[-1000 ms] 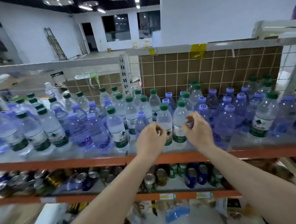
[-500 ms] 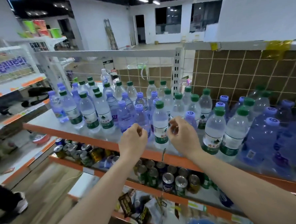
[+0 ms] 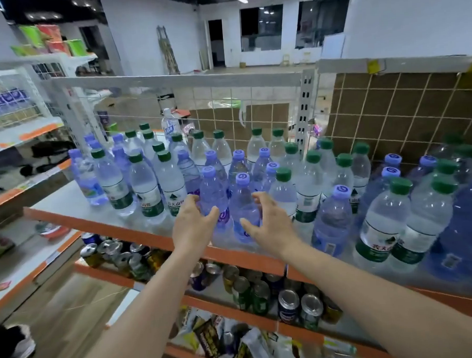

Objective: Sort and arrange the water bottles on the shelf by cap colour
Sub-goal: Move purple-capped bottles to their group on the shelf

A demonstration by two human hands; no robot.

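Water bottles with green caps and purple caps stand mixed on the orange-edged shelf (image 3: 114, 228). Two purple-cap bottles stand side by side at the front edge. My left hand (image 3: 193, 227) is spread, with its fingertips against the left purple-cap bottle (image 3: 212, 191). My right hand (image 3: 268, 223) is also spread, its fingers curling beside the right purple-cap bottle (image 3: 241, 206). Neither hand has closed around a bottle. A green-cap bottle (image 3: 284, 188) stands just right of my right hand, and three green-cap bottles (image 3: 145, 187) stand in a row to the left.
A wire mesh panel (image 3: 226, 111) backs the shelf. Drink cans (image 3: 290, 304) fill the shelf below, with snack packets (image 3: 210, 341) under that. Another shelf unit (image 3: 22, 135) stands to the left. A person's shoe (image 3: 18, 346) shows on the floor at bottom left.
Both hands were loosely closed in front of the bottles; now their fingers are spread at two purple-cap bottles at the shelf front. My view has swung left and moved closer.
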